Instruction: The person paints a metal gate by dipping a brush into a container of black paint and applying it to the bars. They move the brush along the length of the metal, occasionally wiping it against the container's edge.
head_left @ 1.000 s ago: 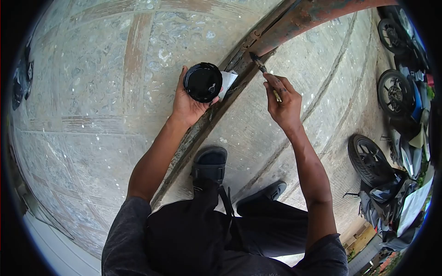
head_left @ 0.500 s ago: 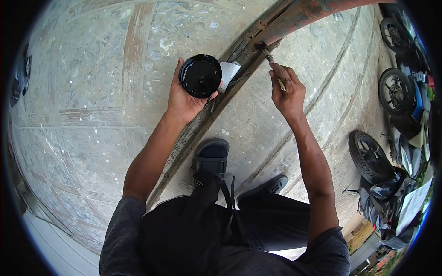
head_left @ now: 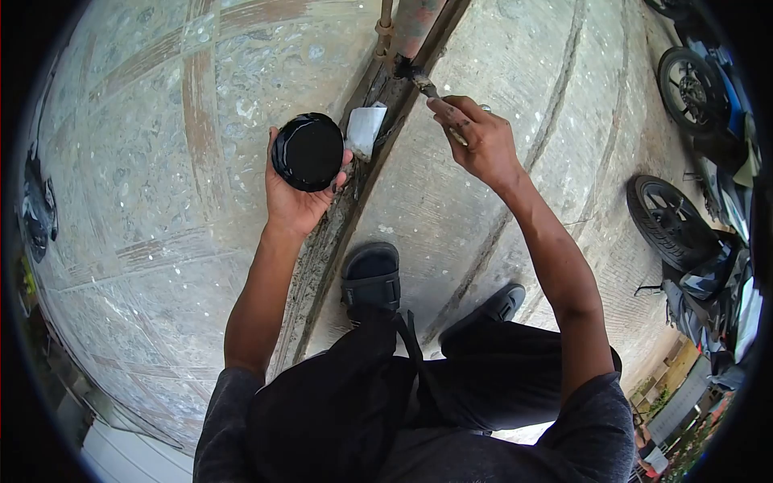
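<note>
In my left hand (head_left: 296, 205) sits a round container of black paint (head_left: 308, 153), its glossy open top facing me. My right hand (head_left: 481, 138) is closed around a paintbrush (head_left: 427, 86). The dark bristles touch the foot of a rusty reddish pole (head_left: 415, 32), where black paint shows. The pole meets a narrow grooved track (head_left: 342, 201) in the ground. A crumpled white piece, paper or plastic (head_left: 365, 127), lies on the track close to the fingers of my left hand.
Several parked motorcycles line the right side, one with its front wheel (head_left: 672, 221) toward me. My sandalled feet (head_left: 372, 278) stand on ridged concrete right of the track. Stone-patterned paving (head_left: 161, 161) spreads to the left. A dark object (head_left: 39, 209) lies at the far left.
The view has turned, so the pole now stands more upright near the top centre. Both hands appear farther left. The brush stays at the pole's foot and the container stays in my left hand.
</note>
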`<state>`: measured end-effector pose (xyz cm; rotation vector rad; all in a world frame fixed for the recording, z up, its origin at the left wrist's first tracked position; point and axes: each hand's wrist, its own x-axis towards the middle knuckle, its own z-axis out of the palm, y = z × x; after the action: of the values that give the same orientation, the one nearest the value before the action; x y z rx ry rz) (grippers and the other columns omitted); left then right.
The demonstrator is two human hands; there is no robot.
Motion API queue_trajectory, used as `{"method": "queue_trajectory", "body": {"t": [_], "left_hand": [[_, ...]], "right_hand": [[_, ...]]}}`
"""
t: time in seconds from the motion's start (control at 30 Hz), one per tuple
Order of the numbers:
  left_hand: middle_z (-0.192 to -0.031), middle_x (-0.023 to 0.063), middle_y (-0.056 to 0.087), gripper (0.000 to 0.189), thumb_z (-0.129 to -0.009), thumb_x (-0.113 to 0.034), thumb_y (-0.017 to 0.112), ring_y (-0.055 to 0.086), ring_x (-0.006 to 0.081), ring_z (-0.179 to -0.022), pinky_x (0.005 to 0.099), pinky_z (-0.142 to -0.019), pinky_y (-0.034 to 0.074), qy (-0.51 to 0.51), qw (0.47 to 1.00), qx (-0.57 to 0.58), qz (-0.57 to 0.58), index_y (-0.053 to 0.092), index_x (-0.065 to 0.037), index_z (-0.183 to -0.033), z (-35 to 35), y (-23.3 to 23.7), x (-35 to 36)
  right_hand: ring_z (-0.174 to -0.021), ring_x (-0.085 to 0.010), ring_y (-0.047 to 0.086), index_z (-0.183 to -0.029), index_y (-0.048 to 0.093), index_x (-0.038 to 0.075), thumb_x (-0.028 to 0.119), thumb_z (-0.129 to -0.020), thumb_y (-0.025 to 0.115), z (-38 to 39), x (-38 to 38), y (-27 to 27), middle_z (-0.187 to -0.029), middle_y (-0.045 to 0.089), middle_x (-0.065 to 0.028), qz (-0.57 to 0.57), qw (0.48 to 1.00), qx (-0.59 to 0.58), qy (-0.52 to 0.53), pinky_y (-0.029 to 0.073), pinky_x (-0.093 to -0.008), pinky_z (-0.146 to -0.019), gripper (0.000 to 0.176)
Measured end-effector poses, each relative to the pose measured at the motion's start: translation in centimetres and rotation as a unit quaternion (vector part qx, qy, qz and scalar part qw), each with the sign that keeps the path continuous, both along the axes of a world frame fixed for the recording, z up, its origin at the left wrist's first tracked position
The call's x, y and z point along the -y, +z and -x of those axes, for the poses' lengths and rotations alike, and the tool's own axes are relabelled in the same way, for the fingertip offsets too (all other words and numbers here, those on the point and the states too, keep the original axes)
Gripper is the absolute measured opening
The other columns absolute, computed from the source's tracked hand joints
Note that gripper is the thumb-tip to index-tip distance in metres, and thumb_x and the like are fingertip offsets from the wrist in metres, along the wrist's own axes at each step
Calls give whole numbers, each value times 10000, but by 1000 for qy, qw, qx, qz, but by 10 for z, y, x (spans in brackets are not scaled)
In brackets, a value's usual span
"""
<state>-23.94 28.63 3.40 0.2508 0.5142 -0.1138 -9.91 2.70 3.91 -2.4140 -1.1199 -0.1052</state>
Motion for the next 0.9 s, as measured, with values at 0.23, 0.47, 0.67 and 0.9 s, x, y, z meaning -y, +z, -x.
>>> {"method": "queue_trajectory", "body": {"t": [0.23,0.47,0.67,0.9], "left_hand": [[-1196,183,631,713,-940,-626,463,665,377,-1012,454,-702,644,-40,999,19,-5,564,3,-1261,-5,1,8],[-1225,177,618,671,-936,-605,496,642,396,-1048,480,-722,637,-48,999,-16,7,550,-41,-1295,0,13,9],[-1225,181,615,647,-944,-592,497,648,407,-1036,504,-723,628,-79,995,-53,-13,495,-80,-1340,18,37,9],[-1305,167,564,639,-940,-586,513,635,413,-1059,515,-758,619,-42,997,-63,-5,452,-106,-1357,29,47,10]], "right_hand": [[-784,-253,689,-1172,668,144,69,-832,683,-23,2,4,-1066,665,-31,6,1000,16,-11,573,-344,-661,349],[-593,-109,656,-1026,706,-14,150,-919,653,-13,15,-6,-682,681,-63,-466,773,-301,-308,494,-254,-519,203],[-547,-118,636,-947,712,-1,147,-901,641,-27,-22,-50,-677,679,-76,-462,764,-330,-306,496,-260,-521,170],[-571,-128,647,-927,701,-14,134,-891,635,-24,-20,-47,-711,686,-91,-450,743,-328,-370,500,-261,-502,166]]}}
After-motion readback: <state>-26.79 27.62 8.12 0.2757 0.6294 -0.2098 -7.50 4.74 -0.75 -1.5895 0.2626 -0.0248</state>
